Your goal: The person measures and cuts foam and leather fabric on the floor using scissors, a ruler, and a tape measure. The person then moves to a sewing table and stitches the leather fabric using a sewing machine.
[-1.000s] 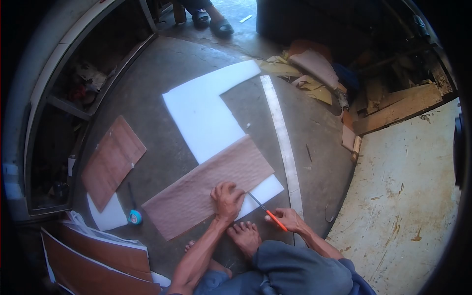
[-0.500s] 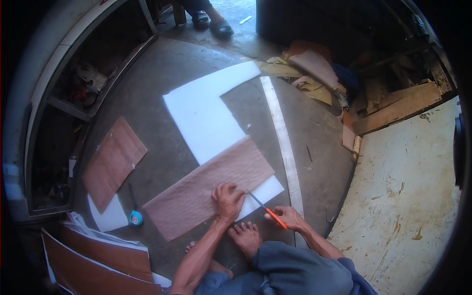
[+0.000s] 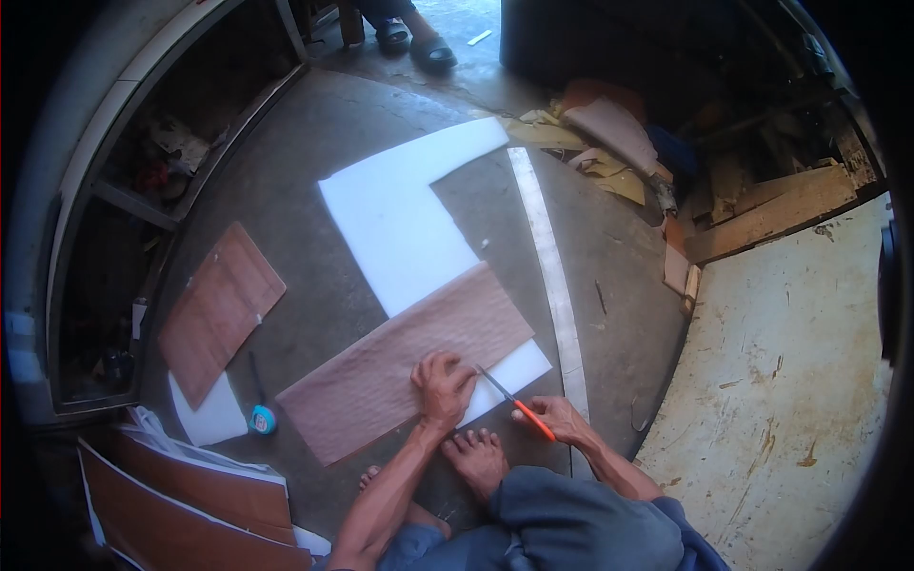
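This place seems to be a workshop. The floor (image 3: 286,152) is bare and grey. On it lie a tape measure (image 3: 263,420), a long pale strip (image 3: 549,257) and a white sheet (image 3: 400,224) with cut edges. A heap of scraps (image 3: 609,138) is beside rough pieces of wood (image 3: 776,211).

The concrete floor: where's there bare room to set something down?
Between the reddish panel and white foam sheet, the floor is bare. Another patch, holding a thin stick, lies between the long pale strip and scuffed board. It's crowded around the brown sheet, orange-handled tool and scrap pile.
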Available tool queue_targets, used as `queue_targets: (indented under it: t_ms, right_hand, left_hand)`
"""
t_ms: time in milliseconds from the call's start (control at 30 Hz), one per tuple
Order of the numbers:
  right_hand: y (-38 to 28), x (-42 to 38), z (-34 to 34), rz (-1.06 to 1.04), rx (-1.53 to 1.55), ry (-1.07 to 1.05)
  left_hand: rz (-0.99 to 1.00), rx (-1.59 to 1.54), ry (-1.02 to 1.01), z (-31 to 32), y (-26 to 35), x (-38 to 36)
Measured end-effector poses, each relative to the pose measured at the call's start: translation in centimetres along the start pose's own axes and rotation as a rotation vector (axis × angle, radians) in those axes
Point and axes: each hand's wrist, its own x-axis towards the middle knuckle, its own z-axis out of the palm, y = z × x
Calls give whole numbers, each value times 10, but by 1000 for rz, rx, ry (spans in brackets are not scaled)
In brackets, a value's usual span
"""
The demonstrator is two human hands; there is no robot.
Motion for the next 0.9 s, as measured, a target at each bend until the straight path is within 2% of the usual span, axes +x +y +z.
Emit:
queue_targets:
  t_ms: [367, 433, 500, 700, 900]
  right_hand:
    - [8, -3, 24, -23, 37, 26]
    - [5, -7, 41, 26, 74, 2]
    - [-11, -18, 57, 147, 113, 65]
    - [-51, -32, 123, 61, 438, -266]
    - [-54, -30, 121, 38, 485, -344]
  left_hand:
    - [-20, -4, 8, 1, 0, 0]
    - [-23, -10, 7, 1, 0, 1]
    - [-28, -16, 3, 0, 1, 0]
    - [-43, -15, -9, 0, 2, 1]
    - [-43, -11, -7, 0, 1, 1]
